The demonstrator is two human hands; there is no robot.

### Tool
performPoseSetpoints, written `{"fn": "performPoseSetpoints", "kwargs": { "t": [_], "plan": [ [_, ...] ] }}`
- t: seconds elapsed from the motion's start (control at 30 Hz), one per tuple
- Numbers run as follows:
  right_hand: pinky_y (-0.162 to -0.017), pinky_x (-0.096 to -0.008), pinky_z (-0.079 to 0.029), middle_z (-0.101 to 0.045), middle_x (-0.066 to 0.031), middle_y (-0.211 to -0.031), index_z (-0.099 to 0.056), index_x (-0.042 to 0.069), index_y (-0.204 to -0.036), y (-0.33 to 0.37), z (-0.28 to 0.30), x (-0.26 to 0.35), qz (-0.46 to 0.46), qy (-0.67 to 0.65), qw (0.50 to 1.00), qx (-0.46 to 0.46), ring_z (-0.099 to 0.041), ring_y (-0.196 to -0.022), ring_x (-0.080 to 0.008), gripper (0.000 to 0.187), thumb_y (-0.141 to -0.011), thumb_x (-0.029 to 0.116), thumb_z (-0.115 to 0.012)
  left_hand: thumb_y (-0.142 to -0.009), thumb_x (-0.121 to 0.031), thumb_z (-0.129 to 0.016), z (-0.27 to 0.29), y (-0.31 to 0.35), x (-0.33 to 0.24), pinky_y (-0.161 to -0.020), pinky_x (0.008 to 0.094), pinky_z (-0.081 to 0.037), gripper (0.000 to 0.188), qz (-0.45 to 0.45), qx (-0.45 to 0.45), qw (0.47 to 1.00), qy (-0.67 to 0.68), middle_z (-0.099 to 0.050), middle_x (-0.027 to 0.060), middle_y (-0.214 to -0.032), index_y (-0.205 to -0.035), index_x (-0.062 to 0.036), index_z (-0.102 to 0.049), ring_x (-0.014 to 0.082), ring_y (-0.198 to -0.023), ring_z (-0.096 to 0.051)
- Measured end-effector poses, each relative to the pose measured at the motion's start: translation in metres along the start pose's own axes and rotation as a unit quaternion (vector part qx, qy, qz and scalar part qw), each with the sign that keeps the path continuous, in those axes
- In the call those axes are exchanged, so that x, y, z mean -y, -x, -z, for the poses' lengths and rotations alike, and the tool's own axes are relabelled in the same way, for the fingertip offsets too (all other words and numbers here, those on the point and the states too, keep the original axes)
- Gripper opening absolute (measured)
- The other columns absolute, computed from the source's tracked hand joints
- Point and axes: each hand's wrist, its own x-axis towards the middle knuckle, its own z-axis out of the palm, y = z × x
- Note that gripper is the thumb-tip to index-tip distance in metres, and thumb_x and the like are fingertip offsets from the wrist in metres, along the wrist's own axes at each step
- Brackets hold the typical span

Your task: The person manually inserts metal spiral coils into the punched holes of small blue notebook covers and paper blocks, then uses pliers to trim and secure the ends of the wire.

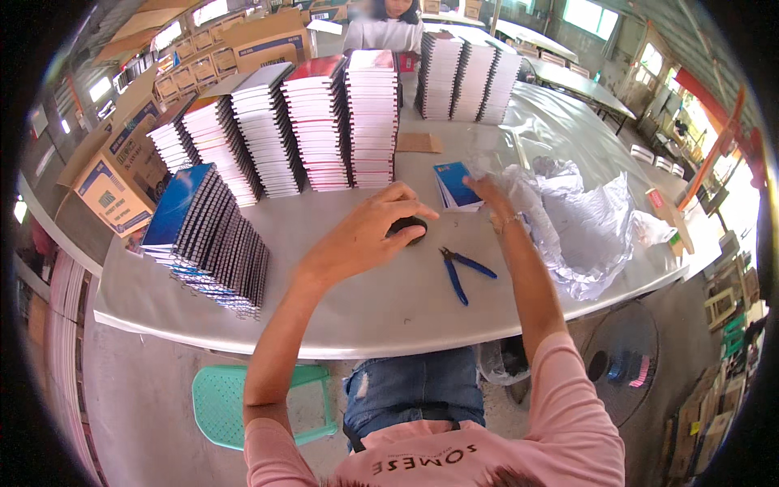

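Note:
My left hand [369, 229] is over the middle of the table, its fingers and thumb curved round a small black rounded thing [411, 228] whose kind I cannot make out. To the right, my right hand [489, 195] closes on the right edge of a small stack of blue-covered notebooks [455, 185]. Its fingertips are partly blurred. Between my forearms lies a pair of blue-handled cutting pliers [459, 274], jaws toward the far side and handles spread.
A tall pile of blue spiral notebooks [213, 243] stands at left. Behind it rise several notebook stacks [316, 126], with more stacks [469, 77] at far right. Crumpled plastic wrapping [580, 223] lies right. Cartons [122, 174] stand far left; a person [385, 32] is across the table.

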Motion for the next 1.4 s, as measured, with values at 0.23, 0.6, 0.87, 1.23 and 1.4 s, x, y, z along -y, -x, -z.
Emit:
{"fn": "performPoseSetpoints", "kwargs": {
  "t": [0.23, 0.6, 0.87, 1.23, 1.4],
  "plan": [
    [-0.064, -0.0380, -0.053, -0.068, -0.0163, -0.094, -0.064, -0.005, -0.103, 0.016, -0.001, 0.000, -0.049, -0.171, 0.984, 0.034, -0.067, -0.081, -0.0258, 0.053, -0.073, 0.035, -0.082, -0.090, -0.007, -0.063, 0.016, -0.002, -0.019, -0.088, 0.0309, -0.046, 0.022, -0.044, -0.092, 0.993, 0.053, -0.065, 0.0061, -0.102, -0.111, -0.0066, -0.069, 0.0187, -0.096, -0.059],
    [-0.081, -0.0491, -0.050, -0.064, -0.0258, -0.102, -0.059, 0.000, -0.119, 0.066, -0.003, 0.051, 0.187, 0.037, 0.955, -0.227, -0.063, -0.097, -0.0410, 0.039, -0.082, 0.011, -0.066, -0.088, -0.005, -0.063, -0.036, -0.032, -0.005, -0.098, 0.0374, -0.042, 0.031, -0.051, -0.144, 0.983, -0.101, -0.060, 0.0077, -0.117, -0.118, -0.0094, -0.065, 0.0244, -0.102, -0.058],
    [-0.080, -0.0422, -0.050, -0.068, -0.0179, -0.103, -0.062, 0.003, -0.109, 0.204, 0.062, 0.127, 0.373, -0.086, 0.924, 0.024, -0.063, -0.092, -0.0395, 0.026, -0.084, 0.005, -0.065, -0.088, -0.001, -0.056, -0.041, -0.017, 0.005, -0.115, 0.0546, -0.018, 0.032, -0.002, -0.035, 0.953, -0.301, -0.062, 0.0108, -0.109, -0.118, -0.0099, -0.061, 0.0270, -0.108, -0.058],
    [-0.085, -0.0432, -0.050, -0.069, -0.0222, -0.103, -0.071, 0.003, -0.103, 0.142, 0.165, -0.106, -0.038, 0.308, 0.949, 0.058, -0.066, -0.093, -0.0367, 0.045, -0.081, 0.040, -0.059, -0.087, 0.000, -0.054, -0.063, 0.061, 0.021, -0.115, 0.0578, -0.016, 0.023, 0.106, -0.011, 0.943, -0.316, -0.059, 0.0076, -0.105, -0.108, -0.0080, -0.055, 0.0280, -0.107, -0.056],
    [-0.078, -0.0413, -0.051, -0.071, -0.0203, -0.098, -0.071, 0.003, -0.102, 0.143, 0.148, -0.096, -0.042, 0.184, 0.981, 0.034, -0.068, -0.086, -0.0316, 0.042, -0.079, 0.038, -0.066, -0.085, 0.000, -0.055, -0.084, 0.079, 0.028, -0.115, 0.0610, -0.011, 0.027, 0.145, -0.010, 0.947, -0.287, -0.057, 0.0088, -0.110, -0.110, -0.0093, -0.054, 0.0295, -0.114, -0.052]
  ]
}}
